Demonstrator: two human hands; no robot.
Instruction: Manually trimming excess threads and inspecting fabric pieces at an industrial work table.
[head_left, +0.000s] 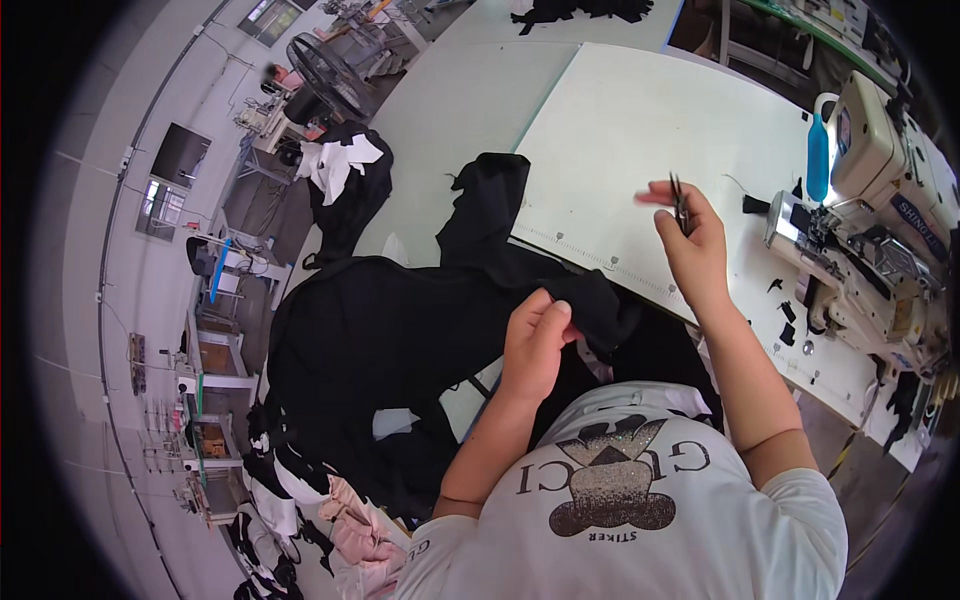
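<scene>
Black cloth (380,320) sprawls from centre to lower left of frame; work looks under way, can't tell how much is done or left. Left hand (538,338), centre, pinches cloth between thumb and fingers. Right hand (697,245), right of centre, off the cloth, fingers half-curled around small dark snips (681,206), above white desk (620,135).

Blur at the right hand (695,248)
One fingertip (652,197) smears; the grip partly covers small dark metal snips (679,203). Farther right, the rim crops a cream, boxy sewing machine (868,150).
</scene>
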